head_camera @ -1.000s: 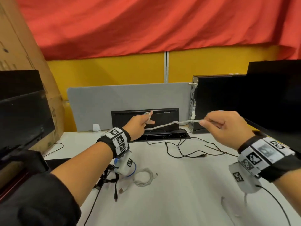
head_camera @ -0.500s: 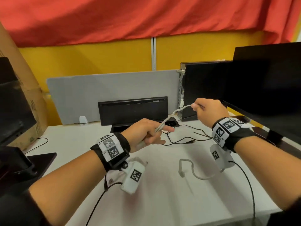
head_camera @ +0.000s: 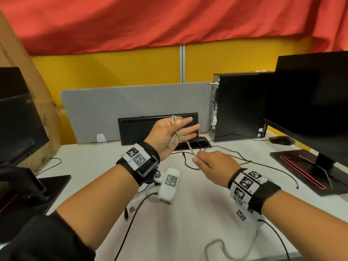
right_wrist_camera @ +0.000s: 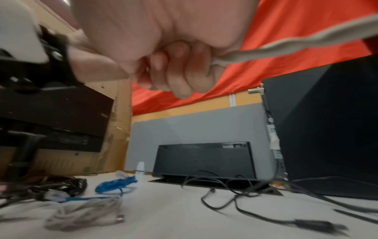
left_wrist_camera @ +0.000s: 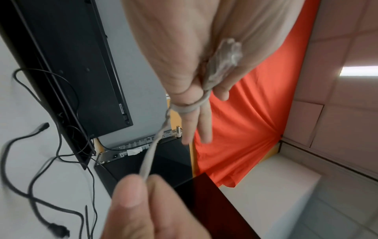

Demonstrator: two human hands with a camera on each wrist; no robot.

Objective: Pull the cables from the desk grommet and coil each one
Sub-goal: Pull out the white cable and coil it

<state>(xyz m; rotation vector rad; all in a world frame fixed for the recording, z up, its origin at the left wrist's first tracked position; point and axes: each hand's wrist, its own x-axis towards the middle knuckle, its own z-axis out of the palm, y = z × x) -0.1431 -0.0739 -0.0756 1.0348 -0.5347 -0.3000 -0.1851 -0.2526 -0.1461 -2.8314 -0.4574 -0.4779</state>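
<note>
**Grey cable on my left fingers, right hand pinching the run**

My left hand [head_camera: 170, 135] is raised palm-up above the desk [head_camera: 188, 213], in front of the desk grommet [head_camera: 199, 145]. Fingers straight and spread. The grey cable [head_camera: 178, 132] loops around two of them near their base; its clear plug end lies along my palm, seen in the left wrist view, somewhat blurred.

From that loop the cable slants down to my right hand [head_camera: 213, 166], low and nearer me. Thumb and forefinger pinch it; the other fingers are curled under. Past the grip the cable trails toward me and lies in a loose curve at the near edge of the desk.

Thin black cables [head_camera: 222, 153] come out of the grommet and sprawl over the desk, uncoiled. A black lid panel [head_camera: 146, 129] stands up behind the grommet.

To my left on the desk: a coiled grey cable [right_wrist_camera: 81, 215], a blue bundle [right_wrist_camera: 116, 184], a dark bundle [right_wrist_camera: 67, 186]. PC tower [head_camera: 239, 104] and monitor [head_camera: 310, 95] to the right.
</note>
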